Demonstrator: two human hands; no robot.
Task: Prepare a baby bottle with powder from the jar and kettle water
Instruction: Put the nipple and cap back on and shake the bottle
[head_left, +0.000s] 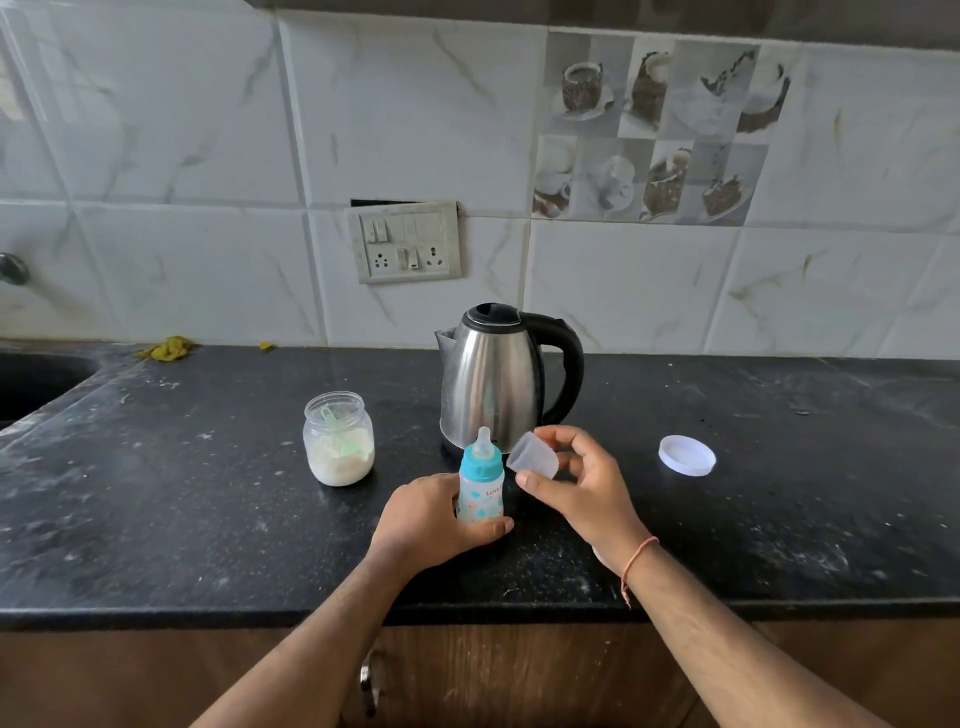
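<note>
At frame centre, the left hand (434, 512) grips the upright baby bottle (480, 480) on the black countertop (208, 519). Just right, the right hand (582, 480) pinches its clear cap (534, 457), tilted.

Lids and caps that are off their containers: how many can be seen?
2. The clear bottle cap is held in the right hand, beside the baby bottle. The white jar lid lies on the counter, right of the kettle.
</note>
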